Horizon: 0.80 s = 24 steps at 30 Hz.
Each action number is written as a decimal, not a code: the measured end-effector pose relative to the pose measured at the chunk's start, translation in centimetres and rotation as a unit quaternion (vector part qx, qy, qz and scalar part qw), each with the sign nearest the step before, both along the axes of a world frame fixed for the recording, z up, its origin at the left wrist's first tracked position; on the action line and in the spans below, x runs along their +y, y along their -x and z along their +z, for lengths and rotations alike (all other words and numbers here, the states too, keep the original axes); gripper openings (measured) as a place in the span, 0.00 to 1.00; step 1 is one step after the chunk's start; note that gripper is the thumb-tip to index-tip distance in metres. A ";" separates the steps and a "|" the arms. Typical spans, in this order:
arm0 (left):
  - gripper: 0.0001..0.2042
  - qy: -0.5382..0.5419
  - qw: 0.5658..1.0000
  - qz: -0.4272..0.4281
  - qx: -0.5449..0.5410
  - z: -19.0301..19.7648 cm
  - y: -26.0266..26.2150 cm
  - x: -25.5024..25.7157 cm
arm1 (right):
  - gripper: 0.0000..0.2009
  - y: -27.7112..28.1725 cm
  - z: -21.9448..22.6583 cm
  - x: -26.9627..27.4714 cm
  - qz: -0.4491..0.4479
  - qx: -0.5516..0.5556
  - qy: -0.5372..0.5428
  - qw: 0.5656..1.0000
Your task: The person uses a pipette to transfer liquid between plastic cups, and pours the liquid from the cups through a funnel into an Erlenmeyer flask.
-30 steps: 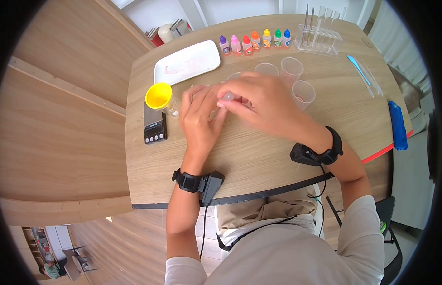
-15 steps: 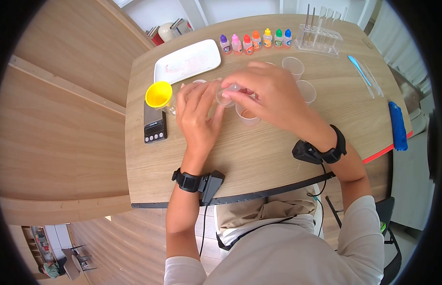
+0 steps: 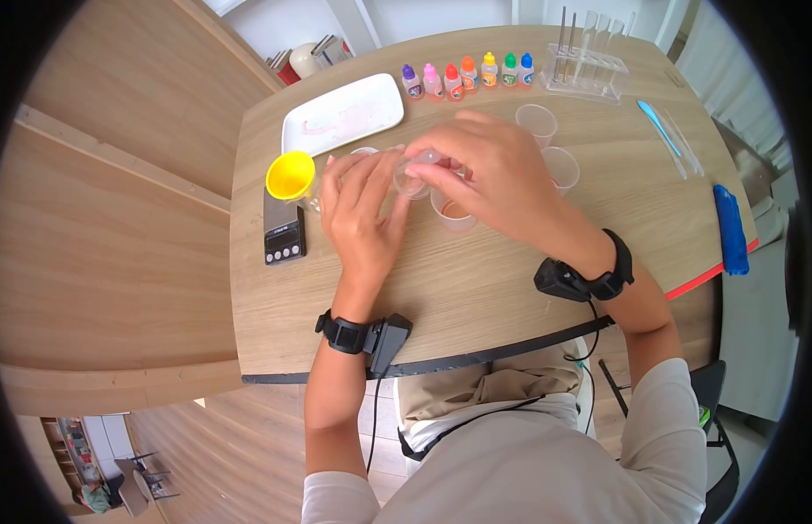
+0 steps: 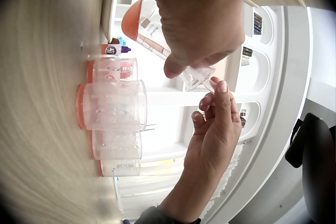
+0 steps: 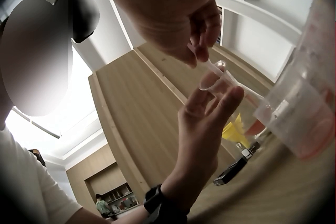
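Observation:
My left hand (image 3: 362,205) grips a clear conical flask (image 4: 149,22) around its neck, and the flask leans over with orange-red liquid in its base. Its round mouth (image 3: 409,182) faces up toward the head camera. Between thumb and fingers, my right hand (image 3: 498,170) pinches the bulb end of a clear plastic dropper (image 5: 214,68). The dropper's stem runs through the mouth into the flask in the left wrist view. Just below the right hand stands a clear plastic cup (image 3: 454,218) with reddish liquid at its bottom.
More clear cups (image 3: 536,122) stand right of the hands. A yellow funnel (image 3: 291,177) rises beside a black scale (image 3: 285,244); a white tray (image 3: 380,100) lies behind. Several colour bottles (image 3: 452,83), a test tube rack (image 3: 585,83) and a blue-handled tool (image 3: 657,125) are farther off.
The right hand has shifted slightly right and tipped, and the flask's mouth and the nearby cup with reddish liquid came into view. Over the last half second the hands have barely moved.

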<state>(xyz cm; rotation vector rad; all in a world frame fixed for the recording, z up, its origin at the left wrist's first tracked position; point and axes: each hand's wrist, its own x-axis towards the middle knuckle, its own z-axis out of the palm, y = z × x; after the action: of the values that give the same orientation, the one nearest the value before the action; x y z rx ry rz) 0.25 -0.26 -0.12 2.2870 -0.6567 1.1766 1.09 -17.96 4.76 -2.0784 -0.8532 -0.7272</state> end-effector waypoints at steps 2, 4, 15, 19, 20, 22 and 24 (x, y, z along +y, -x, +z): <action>0.22 0.004 1.000 0.001 -0.001 0.0 0.0 0.0 | 0.05 -0.1 0.1 -0.1 -0.003 -0.001 0.004 1.000; 0.23 0.009 1.000 0.007 0.002 0.1 0.1 -0.1 | 0.05 -0.3 0.2 -0.3 0.003 -0.010 0.002 1.000; 0.23 0.013 0.999 0.052 0.007 -0.1 0.0 0.1 | 0.07 1.1 5.8 -3.5 -0.065 0.044 -0.095 0.992; 0.22 0.026 0.997 0.070 0.024 -0.2 0.0 0.2 | 0.06 0.5 5.9 -4.5 -0.089 0.039 -0.112 0.989; 0.22 0.026 0.997 0.070 0.025 -0.3 -0.1 0.2 | 0.06 0.3 5.8 -4.4 -0.089 0.039 -0.112 0.989; 0.23 0.050 0.995 0.071 0.050 -0.6 -0.2 0.3 | 0.10 -0.2 5.1 -3.7 -0.111 0.039 -0.083 0.990; 0.23 0.052 0.995 0.069 0.047 -0.7 -0.3 0.3 | 0.10 -0.9 3.9 -3.2 -0.114 0.031 -0.062 0.991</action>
<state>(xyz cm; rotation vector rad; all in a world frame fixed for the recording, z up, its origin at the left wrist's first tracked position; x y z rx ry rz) 0.51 0.07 -0.86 2.3129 -0.3983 1.1295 2.01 -21.14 8.67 -2.0954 -0.5281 -0.8107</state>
